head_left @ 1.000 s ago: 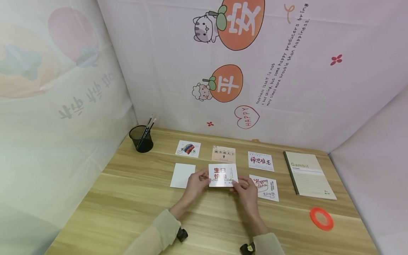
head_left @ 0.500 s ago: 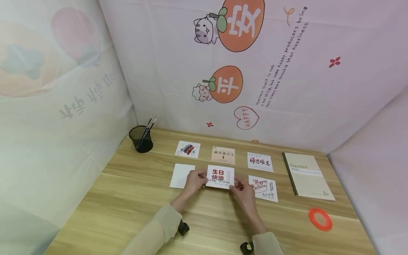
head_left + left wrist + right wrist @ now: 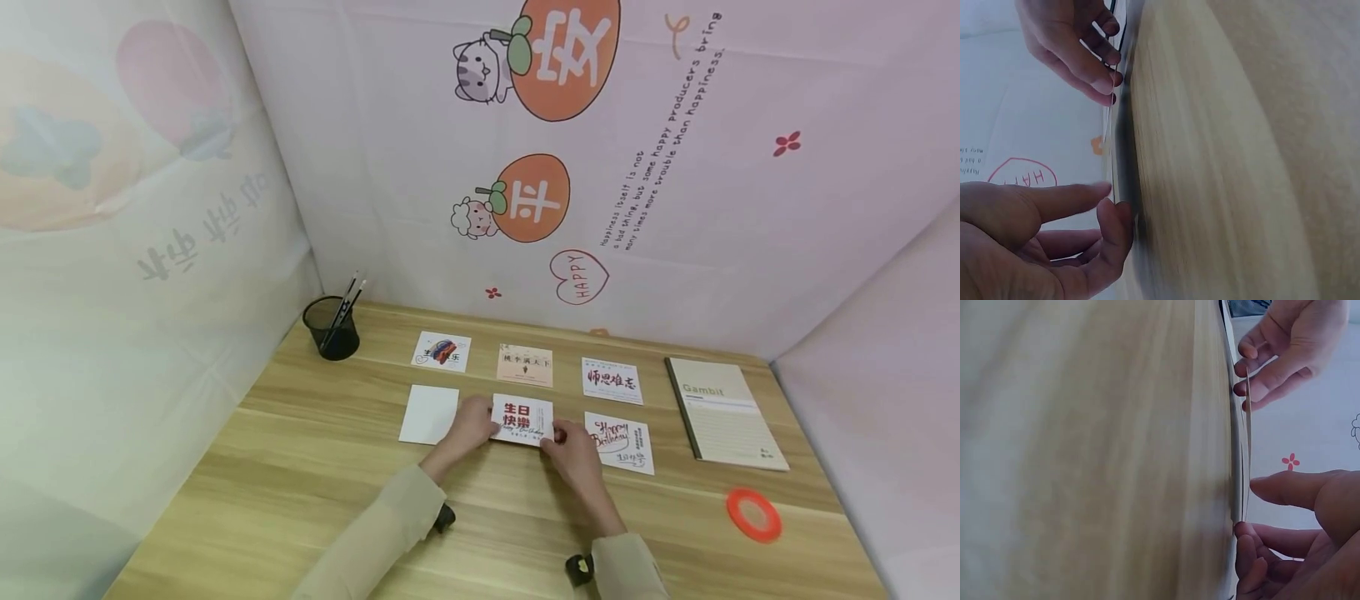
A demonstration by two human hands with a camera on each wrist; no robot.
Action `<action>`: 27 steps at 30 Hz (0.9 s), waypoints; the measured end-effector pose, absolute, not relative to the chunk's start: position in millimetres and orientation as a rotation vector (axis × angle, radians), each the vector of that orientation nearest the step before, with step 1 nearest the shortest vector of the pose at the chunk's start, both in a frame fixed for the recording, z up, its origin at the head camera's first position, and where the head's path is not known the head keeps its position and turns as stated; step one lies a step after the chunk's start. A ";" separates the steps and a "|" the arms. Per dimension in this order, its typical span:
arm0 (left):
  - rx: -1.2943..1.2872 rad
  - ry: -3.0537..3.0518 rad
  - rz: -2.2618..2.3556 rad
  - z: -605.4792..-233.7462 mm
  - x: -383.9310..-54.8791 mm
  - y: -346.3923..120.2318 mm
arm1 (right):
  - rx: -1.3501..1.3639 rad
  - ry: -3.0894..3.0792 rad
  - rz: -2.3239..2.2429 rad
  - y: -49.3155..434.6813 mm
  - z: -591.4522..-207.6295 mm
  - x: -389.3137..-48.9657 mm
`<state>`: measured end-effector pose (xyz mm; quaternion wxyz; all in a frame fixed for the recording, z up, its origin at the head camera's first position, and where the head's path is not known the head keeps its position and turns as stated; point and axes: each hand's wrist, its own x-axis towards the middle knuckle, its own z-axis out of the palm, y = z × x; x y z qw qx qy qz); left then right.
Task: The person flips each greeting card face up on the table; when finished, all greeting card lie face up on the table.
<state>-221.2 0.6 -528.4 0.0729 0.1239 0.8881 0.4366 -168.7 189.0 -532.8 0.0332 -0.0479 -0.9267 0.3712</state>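
A white birthday card (image 3: 522,417) with red characters is held between both hands, low over the wooden table (image 3: 315,500). The left hand (image 3: 471,423) pinches its left edge between thumb and fingers, while the right hand (image 3: 574,452) pinches the lower right corner. Seen edge-on in the left wrist view, the card (image 3: 1114,156) is a thin line close over the tabletop. A blank white card (image 3: 429,414) lies beside the left hand. Next to the right hand is a Happy Birthday card (image 3: 626,446), partly covered by its fingers.
Behind lie a colourful birthday card (image 3: 442,352), a peach card (image 3: 525,365) and a card with red script (image 3: 612,382). A notebook (image 3: 727,417) and a red tape roll (image 3: 754,515) are at right. A black mesh pen cup (image 3: 332,329) stands back left.
The held card has shifted slightly, first to the left and then back right, ending a little nearer the person. The left hand and forearm have moved right. Both hands keep their grip.
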 end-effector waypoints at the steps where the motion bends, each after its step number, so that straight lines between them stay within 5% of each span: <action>1: 0.384 2.683 1.270 -527.0 -221.0 2.5 | -0.145 -2.858 1.140 189.2 -532.6 -168.9; 27: 0.494 2.944 0.632 -523.9 -206.8 8.3 | -0.096 -2.902 0.922 192.1 -528.2 -168.4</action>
